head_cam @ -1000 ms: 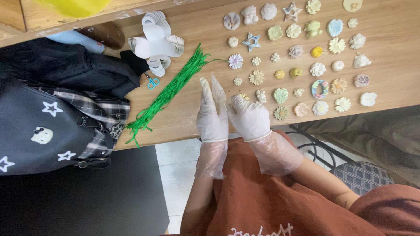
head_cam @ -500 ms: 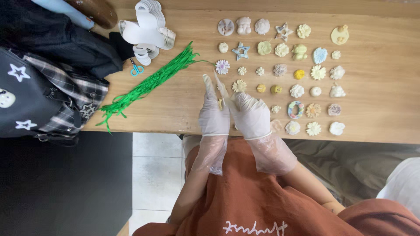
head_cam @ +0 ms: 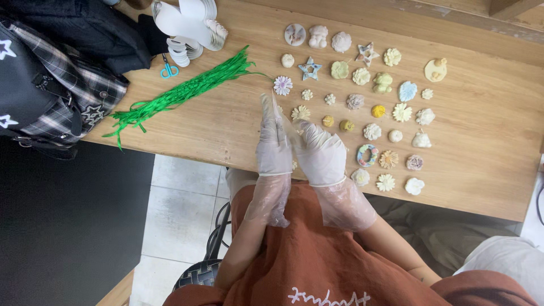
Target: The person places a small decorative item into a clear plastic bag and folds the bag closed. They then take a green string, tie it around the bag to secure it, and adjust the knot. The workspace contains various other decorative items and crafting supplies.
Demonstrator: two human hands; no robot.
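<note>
Nearest to the camera, a rust-coloured apron (head_cam: 306, 260) is seen, and above it both hands are raised over the near edge of the table (head_cam: 226, 130). Thin clear gloves are worn on both. The left hand (head_cam: 274, 144) is held flat with its fingers stretched toward 12 o'clock. The right hand (head_cam: 320, 153) is curled against it, and a loose glove tip (head_cam: 276, 107) of the left hand seems to be pinched by it. No object is gripped by either hand; whether the right fingers are fully closed on the film cannot be told.

Just at 3 o'clock from the hands, a coloured ring (head_cam: 367, 155) and small flower pieces (head_cam: 386, 182) lie on the table. More moulded pieces are laid in rows toward 1 o'clock, up to a blue star (head_cam: 309, 68). At 10 o'clock a bundle of green strips (head_cam: 181, 93) is placed, with small scissors (head_cam: 168, 70) and white paper shapes (head_cam: 190, 25) beyond. A dark bag (head_cam: 51, 85) rests at the far 9 o'clock corner.

The thin glove could be torn if it is pulled hard. The pieces under the wrists could be knocked off the near edge by a careless sleeve.
</note>
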